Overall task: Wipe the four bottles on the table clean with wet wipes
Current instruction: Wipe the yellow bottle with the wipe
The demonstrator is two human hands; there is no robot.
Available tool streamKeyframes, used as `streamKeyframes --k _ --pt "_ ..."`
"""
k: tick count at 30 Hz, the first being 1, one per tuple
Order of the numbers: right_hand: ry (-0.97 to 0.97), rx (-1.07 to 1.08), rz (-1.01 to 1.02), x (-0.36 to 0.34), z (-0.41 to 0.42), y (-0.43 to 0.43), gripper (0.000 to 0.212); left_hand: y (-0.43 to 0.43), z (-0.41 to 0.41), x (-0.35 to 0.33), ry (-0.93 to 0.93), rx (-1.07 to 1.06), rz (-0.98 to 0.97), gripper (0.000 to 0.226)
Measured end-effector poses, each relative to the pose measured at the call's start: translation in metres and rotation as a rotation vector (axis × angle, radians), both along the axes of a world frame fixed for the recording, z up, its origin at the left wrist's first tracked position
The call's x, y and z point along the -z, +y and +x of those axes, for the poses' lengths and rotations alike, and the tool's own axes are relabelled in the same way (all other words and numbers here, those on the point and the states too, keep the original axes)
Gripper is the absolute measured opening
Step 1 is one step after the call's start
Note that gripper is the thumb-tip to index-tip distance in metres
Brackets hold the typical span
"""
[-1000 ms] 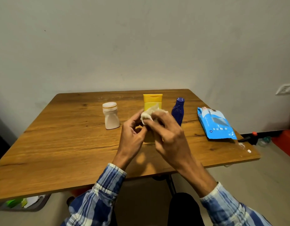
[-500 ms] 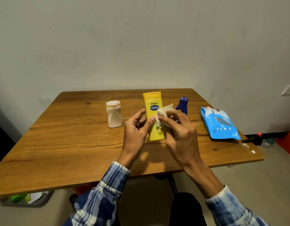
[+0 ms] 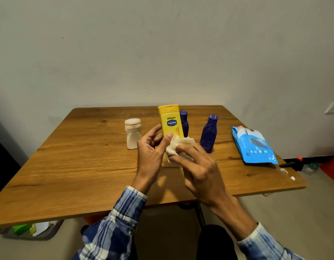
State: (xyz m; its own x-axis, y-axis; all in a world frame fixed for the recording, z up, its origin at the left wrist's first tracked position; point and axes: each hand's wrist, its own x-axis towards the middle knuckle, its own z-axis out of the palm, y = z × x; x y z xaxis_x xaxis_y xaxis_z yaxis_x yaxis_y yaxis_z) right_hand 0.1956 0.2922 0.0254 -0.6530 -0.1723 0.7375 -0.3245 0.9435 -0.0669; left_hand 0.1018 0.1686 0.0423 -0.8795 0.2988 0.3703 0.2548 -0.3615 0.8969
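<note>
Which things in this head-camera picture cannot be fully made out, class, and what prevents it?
Head view, yellow bottle: its lower part is hidden behind the left hand, wet wipe and right hand.
Head view, rear blue bottle: one side is covered by the yellow bottle.
Head view, wipes pack: its print is too small to read.
Head view, tray under the table: the table edge hides most of it.
</note>
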Motion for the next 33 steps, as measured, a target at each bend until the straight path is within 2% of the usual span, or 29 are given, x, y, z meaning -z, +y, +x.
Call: streamKeyframes --k 3,5,15,21,24,26,30,33 --pt "0.051 0.065 -0.212 -0.004 -0.003 0.007 0.035 -0.004 0.005 0.0 -0.009 0.016 -0.004 0.031" --pt "0.081 0.071 -0.281 -0.012 -0.005 0.004 0.037 -0.005 0.009 0.0 -0.016 0.023 0.005 0.033" --pt "0.16 -0.003 -0.298 -0.037 0.018 -0.014 0.042 -0.016 0.037 -0.019 0.032 0.035 0.036 0.043" --pt "0.168 -0.039 -0.201 -0.049 0.049 -0.021 0.038 -0.026 0.062 -0.038 0.09 0.061 0.061 0.045" --pt "0.259 -0.005 -0.28 -0.066 0.059 -0.017 0.029 -0.029 0.083 -0.043 0.136 0.091 0.057 0.044" --pt "0.293 0.006 -0.308 -0.075 0.068 -0.023 0.03 -0.032 0.096 -0.044 0.169 0.101 0.054 0.044" --pt "0.279 -0.011 -0.069 -0.07 0.088 -0.034 0.031 -0.041 0.11 -0.039 0.224 0.068 0.047 0.043" --pt "0.355 0.001 -0.196 -0.084 0.088 -0.027 0.031 -0.043 0.117 -0.036 0.254 0.064 -0.001 0.045"
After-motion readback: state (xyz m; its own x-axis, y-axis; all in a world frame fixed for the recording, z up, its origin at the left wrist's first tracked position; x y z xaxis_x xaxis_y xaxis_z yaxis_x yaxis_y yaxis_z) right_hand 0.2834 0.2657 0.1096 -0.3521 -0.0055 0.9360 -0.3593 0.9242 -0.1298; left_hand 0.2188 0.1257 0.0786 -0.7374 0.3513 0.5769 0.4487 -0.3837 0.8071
